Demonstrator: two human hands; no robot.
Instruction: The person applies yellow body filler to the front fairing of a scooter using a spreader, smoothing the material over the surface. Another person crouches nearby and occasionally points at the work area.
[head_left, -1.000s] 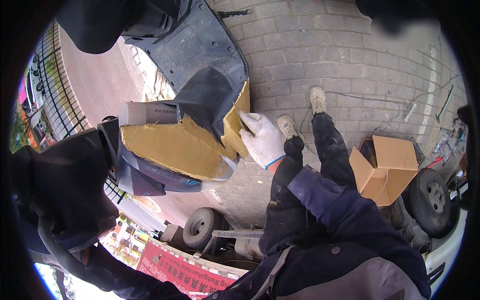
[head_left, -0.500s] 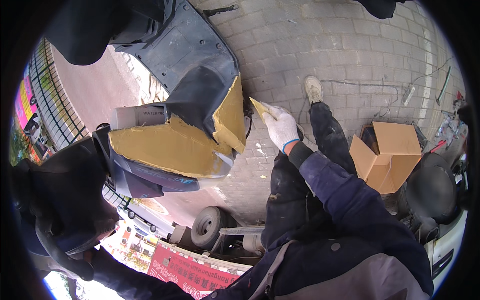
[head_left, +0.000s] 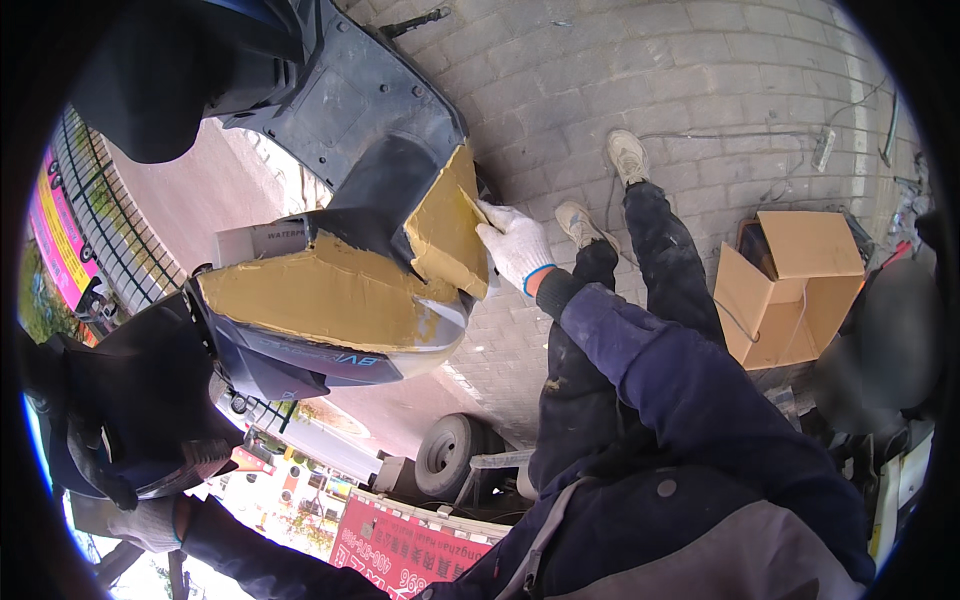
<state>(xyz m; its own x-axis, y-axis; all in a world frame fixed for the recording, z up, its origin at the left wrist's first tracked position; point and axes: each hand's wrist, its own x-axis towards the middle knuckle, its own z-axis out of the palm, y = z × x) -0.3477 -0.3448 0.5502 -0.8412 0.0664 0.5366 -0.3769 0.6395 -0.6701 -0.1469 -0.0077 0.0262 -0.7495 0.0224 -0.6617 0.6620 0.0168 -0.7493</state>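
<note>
My right hand [head_left: 516, 243], in a white glove with a blue cuff edge, pinches a thin putty spreader [head_left: 474, 207] coated in yellow paste. The spreader's edge lies against the upright panel below the seat of a scooter [head_left: 365, 95]; yellow putty [head_left: 447, 222] covers that panel. A longer side panel carries more yellow putty [head_left: 310, 298], uneven and patchy at its right end. At the lower left, my gloved left hand [head_left: 150, 523] is closed at a grey flat plate [head_left: 90, 513], beside the scooter's dark grab rail [head_left: 95, 460]. Its fingers are partly hidden.
An open cardboard box [head_left: 795, 290] stands on the brick paving at right, with a blurred dark round thing [head_left: 895, 340] beyond it. A cable [head_left: 720, 134] runs across the ground. A wheel [head_left: 447, 452] and red sign board [head_left: 400, 545] are at the bottom.
My right hand has moved left, bringing the spreader from the air onto the putty-covered panel. My left hand has come into clearer view below the grab rail. The view has shifted slightly.
</note>
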